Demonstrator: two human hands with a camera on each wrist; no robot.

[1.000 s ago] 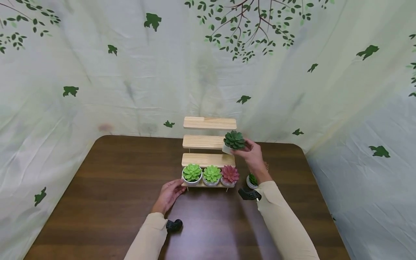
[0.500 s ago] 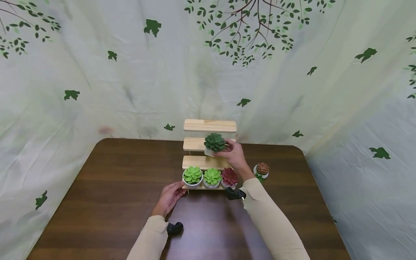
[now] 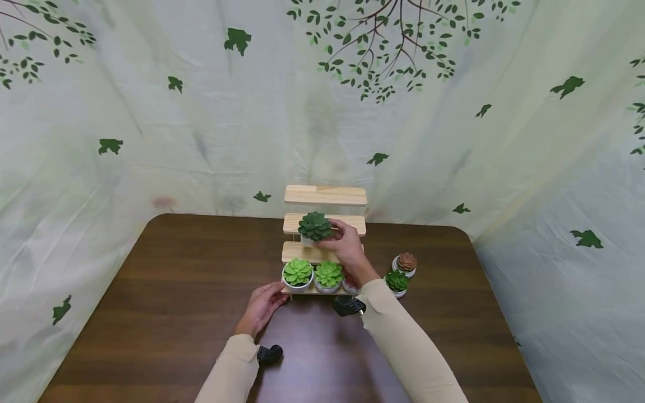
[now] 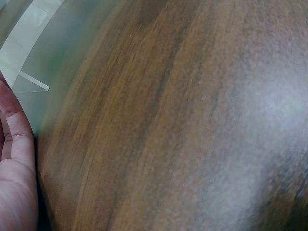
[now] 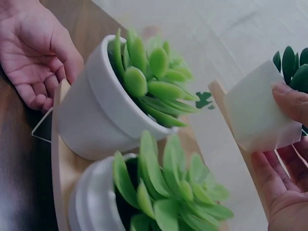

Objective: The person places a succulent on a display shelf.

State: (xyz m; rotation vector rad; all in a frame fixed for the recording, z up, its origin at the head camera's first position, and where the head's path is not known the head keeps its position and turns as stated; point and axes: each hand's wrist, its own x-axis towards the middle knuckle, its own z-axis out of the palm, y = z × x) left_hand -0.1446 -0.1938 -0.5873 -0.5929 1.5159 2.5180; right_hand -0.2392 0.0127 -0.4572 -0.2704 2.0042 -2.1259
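Note:
My right hand (image 3: 347, 249) pinches the white pot (image 5: 262, 108) of a dark green succulent (image 3: 314, 226) between thumb and fingers. It holds the pot over the second-lowest tier of a wooden tiered plant stand (image 3: 325, 195), towards the left half. At the left end of the lowest tier, my left hand (image 3: 263, 302) grips the board's corner, thumb at its edge and fingers curled beneath. Two light green succulents, one at the left end (image 3: 298, 272) and one in the middle (image 3: 329, 273), stand in white pots on that tier. The red succulent to their right is mostly hidden by my right wrist.
On the brown table (image 3: 191, 291), right of the stand, are a potted brownish succulent (image 3: 406, 262) and a potted green one (image 3: 397, 281). A leaf-printed white curtain (image 3: 201, 140) hangs just behind the table's far edge. Black bands sit on both wrists.
My right hand has carried the dark green succulent leftwards from the stand's right end. The two pots on the table have come into view. My left hand has stayed at the stand.

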